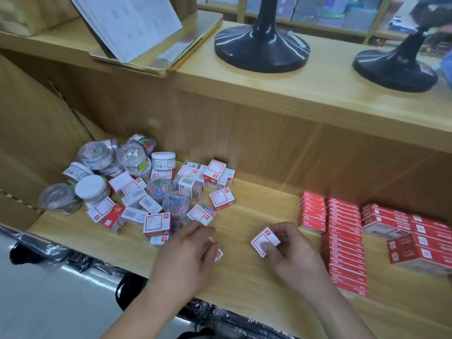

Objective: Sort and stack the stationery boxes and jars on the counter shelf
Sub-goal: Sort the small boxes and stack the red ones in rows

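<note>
The right hand (291,248) holds a small white and red box (265,242) just above the wooden shelf (256,209). The thumb presses on the label side and the other fingers are curled around the far edges of the box. The box is tilted, with one corner pointing toward the person.

The left hand (188,253) is beside it, palm down, with the fingers curled around a second small box (218,254). Only a red and white corner of this box shows under the fingers. The two hands are near each other but do not touch.

On the left part of the shelf lies a loose pile of similar boxes (156,222), facing many directions, some on top of others. Mixed among them and behind them are round clear jars (92,189), some with white lids, some showing coloured clips inside; several lie on their sides.

On the right part of the shelf, red boxes (344,241) stand in tidy stacks and rows, touching each other.

Above the shelf is the tabletop (318,89), which carries two black round stand bases (261,48). At its left end, a flat cardboard tray (171,52) holds leaning white papers (129,23).
</note>
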Available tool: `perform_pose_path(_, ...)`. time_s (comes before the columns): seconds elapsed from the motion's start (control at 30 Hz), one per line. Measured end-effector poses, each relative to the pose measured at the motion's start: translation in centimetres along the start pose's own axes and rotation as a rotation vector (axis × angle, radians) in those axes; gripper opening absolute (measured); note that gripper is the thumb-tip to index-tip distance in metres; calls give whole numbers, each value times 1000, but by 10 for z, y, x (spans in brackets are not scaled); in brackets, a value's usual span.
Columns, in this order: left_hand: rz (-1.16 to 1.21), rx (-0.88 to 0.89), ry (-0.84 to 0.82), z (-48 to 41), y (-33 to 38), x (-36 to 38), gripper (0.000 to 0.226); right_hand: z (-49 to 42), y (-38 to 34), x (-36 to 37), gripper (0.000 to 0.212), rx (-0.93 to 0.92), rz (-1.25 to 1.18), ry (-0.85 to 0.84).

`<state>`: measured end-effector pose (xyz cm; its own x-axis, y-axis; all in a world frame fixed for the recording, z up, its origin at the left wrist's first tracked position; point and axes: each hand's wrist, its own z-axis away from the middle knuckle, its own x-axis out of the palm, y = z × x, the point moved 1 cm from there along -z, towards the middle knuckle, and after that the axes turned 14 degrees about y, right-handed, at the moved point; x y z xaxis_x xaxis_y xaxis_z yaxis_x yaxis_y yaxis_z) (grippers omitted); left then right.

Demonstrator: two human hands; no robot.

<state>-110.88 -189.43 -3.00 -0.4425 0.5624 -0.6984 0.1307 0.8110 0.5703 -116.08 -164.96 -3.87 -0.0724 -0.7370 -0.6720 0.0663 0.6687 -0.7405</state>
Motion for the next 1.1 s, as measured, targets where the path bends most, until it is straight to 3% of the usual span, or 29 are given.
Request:
perform_pose_path(0.1, -73, -86, -46, 21, -14, -8, 32, -2, -8, 9, 34, 106, -133, 2)
perform_pose_path(0.23, 44, -183, -26, 34, -21, 0, 43, 2, -14, 22, 36, 164, -358, 70)
perform_pose_path(0.43, 128, -269, 51, 40, -26, 8, 43, 5, -15, 28, 36, 131, -450, 92)
perform_pose_path(0.57, -9, -266, 61, 37, -13, 16, 50, -5, -30, 36, 34, 164, -517, 47)
perform_pose_path(0.63, -13, -279, 61, 36, -10, 18, 53, -9, -36, 44, 34, 147, -531, 17)
perform_pose_path(0.8, 253, -292, 43, 43, -14, -2, 39, -14, -43, 60, 34, 55, -506, 26)
perform_pose_path(0.9, 202, -353, 105, 54, -28, -13, 23, -14, -41, 70, 36, 31, -480, 34)
perform_pose_path(0.97, 195, -393, 151, 64, -38, -16, 21, -10, -41, 78, 36, 8, -445, 40)
perform_pose_path(1.1, 398, -497, 208, 73, -45, -21, 28, -7, -45, 82, 28, -10, -387, 25)
